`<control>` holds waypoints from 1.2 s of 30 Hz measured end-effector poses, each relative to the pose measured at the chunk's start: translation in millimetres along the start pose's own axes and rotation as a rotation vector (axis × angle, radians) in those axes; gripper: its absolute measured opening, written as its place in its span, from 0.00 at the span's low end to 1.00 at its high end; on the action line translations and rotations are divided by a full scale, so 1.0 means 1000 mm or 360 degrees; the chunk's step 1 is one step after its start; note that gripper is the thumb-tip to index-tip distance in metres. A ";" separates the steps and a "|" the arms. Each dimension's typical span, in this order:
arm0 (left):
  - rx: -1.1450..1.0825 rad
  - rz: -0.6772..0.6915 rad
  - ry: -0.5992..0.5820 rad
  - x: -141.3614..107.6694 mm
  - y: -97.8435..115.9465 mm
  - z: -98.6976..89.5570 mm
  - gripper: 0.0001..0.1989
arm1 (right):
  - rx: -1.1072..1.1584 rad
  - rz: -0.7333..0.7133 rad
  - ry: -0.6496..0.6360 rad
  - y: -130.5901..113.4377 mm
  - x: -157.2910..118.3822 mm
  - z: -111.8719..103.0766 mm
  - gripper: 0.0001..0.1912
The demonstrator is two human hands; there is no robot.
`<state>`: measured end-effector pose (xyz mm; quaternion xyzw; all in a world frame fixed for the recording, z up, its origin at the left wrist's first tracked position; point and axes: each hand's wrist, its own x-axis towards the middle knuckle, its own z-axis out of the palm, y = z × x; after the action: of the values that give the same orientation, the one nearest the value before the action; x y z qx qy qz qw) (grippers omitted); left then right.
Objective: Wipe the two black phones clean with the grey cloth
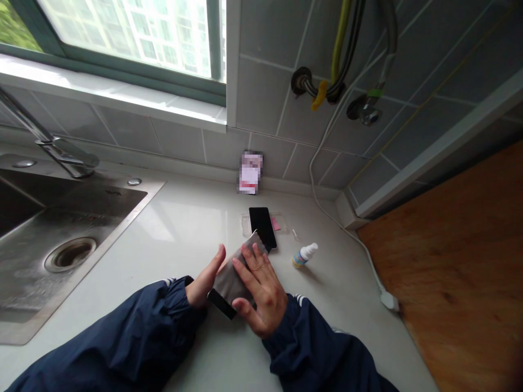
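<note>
My left hand (205, 276) stands against the near side of a black smartphone (221, 303), holding it at its edge. My right hand (260, 288) presses a grey wiping cloth (229, 277) onto that phone, and the cloth hides most of its face. Just beyond my fingers, a second black slab, a phone or glass panel (262, 226), lies on clear plastic packaging (245, 225). To the right stands a small white spray bottle (304, 255), with a pink tab (275, 224) near the packaging.
A steel sink with a drain (69, 254) and a faucet (61, 149) lies left on the white counter (196, 218). A blurred card (250, 172) leans on the tiled wall. A white cable runs to a plug (389, 299) beside a wooden board (457, 261).
</note>
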<state>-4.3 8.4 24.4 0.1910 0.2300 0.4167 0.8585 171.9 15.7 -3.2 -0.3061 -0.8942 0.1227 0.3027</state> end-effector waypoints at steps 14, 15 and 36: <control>-0.0061 -0.0030 0.0224 0.004 -0.002 -0.015 0.46 | -0.0053 -0.0153 -0.0166 -0.030 -0.010 0.002 0.36; -0.0054 -0.0006 0.0231 0.004 0.000 -0.013 0.46 | -0.0051 -0.0159 -0.0169 -0.031 -0.010 0.002 0.36; 0.0036 -0.0037 0.0334 0.002 -0.001 -0.015 0.48 | -0.0017 -0.0132 -0.0156 -0.037 -0.011 0.004 0.33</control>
<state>-10.6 11.1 11.0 0.1532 0.3254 0.4218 0.8323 159.3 -20.5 3.5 -0.2639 -0.9205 0.1202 0.2619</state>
